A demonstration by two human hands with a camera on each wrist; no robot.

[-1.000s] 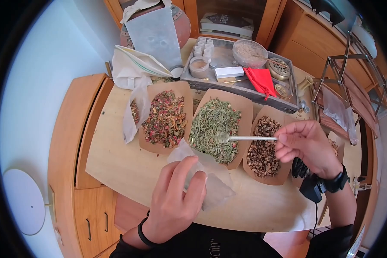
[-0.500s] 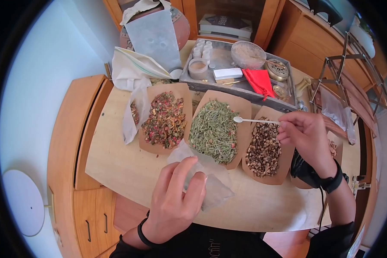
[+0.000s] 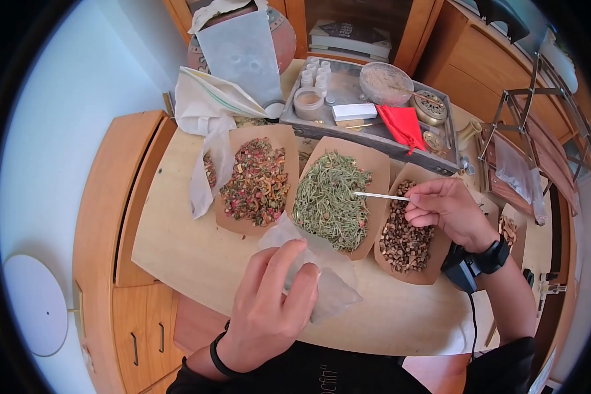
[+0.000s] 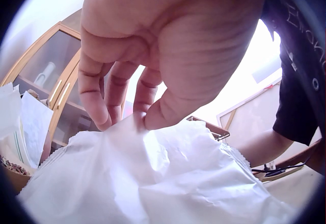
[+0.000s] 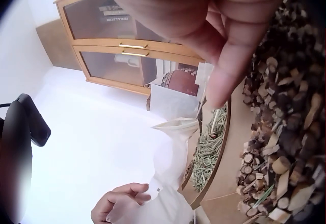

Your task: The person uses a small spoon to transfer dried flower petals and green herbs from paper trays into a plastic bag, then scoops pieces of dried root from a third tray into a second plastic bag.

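Observation:
A thin white spoon [image 3: 382, 196] is pinched near its handle end by my right hand [image 3: 445, 209]. The hand hovers over a paper tray of chopped brown stems [image 3: 407, 243], while the spoon points left across a tray of green needle-like herbs [image 3: 331, 197]. Seen nearly edge-on, the spoon's bowl hardly shows. My left hand [image 3: 272, 305] holds a translucent bag [image 3: 338, 279] at the front of the table. In the left wrist view, thumb and fingertips pinch the top edge of the bag [image 4: 132, 178].
Left of the green herbs lies a tray of mixed dried petals [image 3: 256, 187], beside pale bags [image 3: 210, 102]. Behind stands a grey box [image 3: 368, 134] with small bottles, a bowl and a red pouch [image 3: 400, 125]. A folding wooden rack [image 3: 532, 144] stands right. A black cable [image 3: 474, 328] hangs from my right wrist.
The spoon has lifted from low over the green herbs and turned, so its bowl faces the view less. My right hand has shifted slightly left. The left hand stays on the bag.

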